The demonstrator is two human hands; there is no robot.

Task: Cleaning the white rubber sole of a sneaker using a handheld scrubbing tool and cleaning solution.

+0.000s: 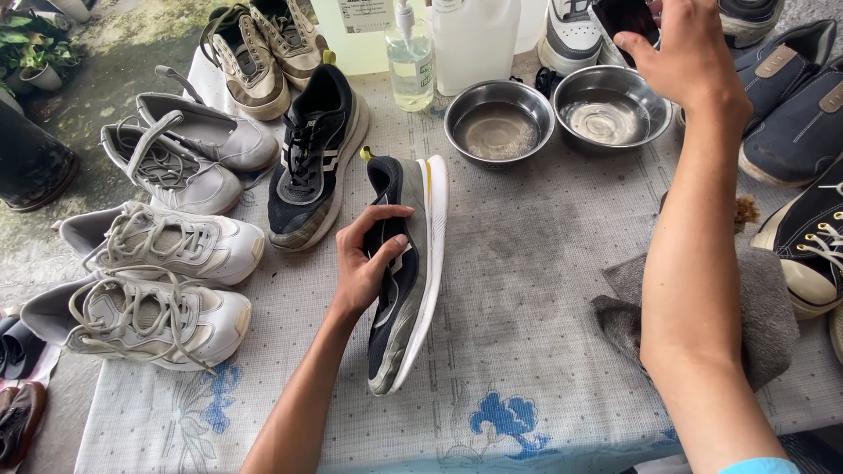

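Observation:
My left hand (367, 263) grips a black and grey sneaker (413, 281) with a white sole, tilted on its side at the middle of the table. Its matching sneaker (314, 158) lies flat just to the left. My right hand (680, 57) is stretched to the far right and holds a dark phone-like object (625, 19) above a steel bowl (612, 107) of cloudy water. A second steel bowl (498, 123) stands beside it.
Several white sneakers (167, 246) lie along the left edge and beige ones (255, 53) at the back. A pump bottle (409, 61) and a white jug (474, 39) stand behind the bowls. A grey cloth (764, 307) and dark shoes (803, 123) sit right. A patterned tablecloth (527, 351) covers the table.

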